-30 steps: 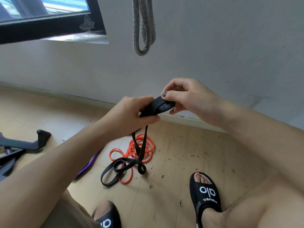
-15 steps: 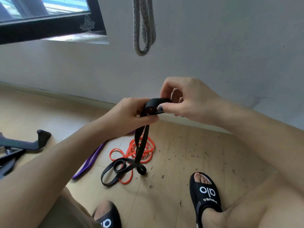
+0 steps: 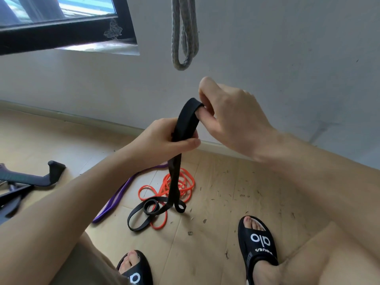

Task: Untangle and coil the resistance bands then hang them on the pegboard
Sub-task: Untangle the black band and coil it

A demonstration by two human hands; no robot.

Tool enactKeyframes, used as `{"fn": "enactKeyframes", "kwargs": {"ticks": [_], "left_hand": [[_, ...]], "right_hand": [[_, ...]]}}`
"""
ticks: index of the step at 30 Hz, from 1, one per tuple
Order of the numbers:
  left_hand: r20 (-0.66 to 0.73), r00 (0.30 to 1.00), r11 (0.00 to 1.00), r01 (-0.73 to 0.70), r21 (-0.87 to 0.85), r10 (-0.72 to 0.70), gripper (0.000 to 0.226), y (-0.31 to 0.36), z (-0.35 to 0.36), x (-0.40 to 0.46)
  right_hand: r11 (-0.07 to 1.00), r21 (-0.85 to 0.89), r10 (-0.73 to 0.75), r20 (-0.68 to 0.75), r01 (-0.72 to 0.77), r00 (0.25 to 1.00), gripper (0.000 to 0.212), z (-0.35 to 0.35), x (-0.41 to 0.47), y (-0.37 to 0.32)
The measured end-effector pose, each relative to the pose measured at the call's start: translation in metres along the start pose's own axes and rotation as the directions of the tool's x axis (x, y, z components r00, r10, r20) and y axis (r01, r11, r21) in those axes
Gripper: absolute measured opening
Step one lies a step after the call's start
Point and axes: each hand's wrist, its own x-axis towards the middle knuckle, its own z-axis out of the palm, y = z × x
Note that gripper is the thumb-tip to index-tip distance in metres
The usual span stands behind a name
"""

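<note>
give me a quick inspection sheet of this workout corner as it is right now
surface: wooden floor, scattered with small dark specks
job's things: black band held up, lower end trailing in loops on the floor; orange band in a tangled heap beneath it; purple band lying beside; grey band hanging against the wall
clutter: dark equipment frame at left
grippers: left hand grips the black band; right hand pinches its top loop
cables: nothing seen
surroundings: grey wall, window, slippered feet; pegboard not in view
</note>
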Motion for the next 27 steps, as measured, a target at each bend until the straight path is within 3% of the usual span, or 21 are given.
{"fn": "enactKeyframes", "kwargs": {"ticks": [5,8,12,15,18,20,24,27], "left_hand": [[0.061,0.998,0.992,0.043,-0.121,-0.036,0.013,0.004,-0.005,-0.004],[0.099,0.995,0.986,0.036,-0.165,-0.02,0.011,0.005,-0.006,-0.005],[0.132,0.991,0.979,0.04,-0.199,-0.014,0.014,0.001,-0.005,-0.004],[0.128,0.992,0.99,0.026,-0.137,-0.008,0.023,0.002,-0.002,-0.002],[0.158,0.987,0.999,-0.002,-0.053,0.01,0.008,0.002,0.002,-0.001],[0.167,0.986,1.0,-0.009,-0.025,0.013,0.009,0.006,0.005,-0.001],[0.204,0.979,0.998,-0.01,-0.059,0.022,0.007,0.011,0.005,0.0],[0.199,0.98,0.992,0.007,-0.124,0.017,0.022,0.014,0.003,-0.001]], "right_hand": [[0.994,0.106,0.014,0.072,-0.021,0.997,0.01,-0.001,-0.001,0.001],[0.957,0.253,0.097,0.185,-0.143,0.978,0.024,-0.002,-0.003,0.002],[0.863,0.369,0.215,0.351,-0.346,0.911,0.016,-0.008,-0.006,0.003],[0.696,0.483,0.261,0.52,-0.532,0.813,0.013,-0.009,-0.007,0.006],[0.509,0.563,0.239,0.633,-0.65,0.736,0.018,-0.008,-0.007,0.011],[0.51,0.555,0.285,0.612,-0.658,0.738,0.025,-0.005,-0.007,0.014],[0.509,0.598,0.327,0.53,-0.619,0.782,0.018,-0.002,-0.007,0.016],[0.535,0.615,0.359,0.456,-0.579,0.815,0.018,-0.002,-0.005,0.017]]}}
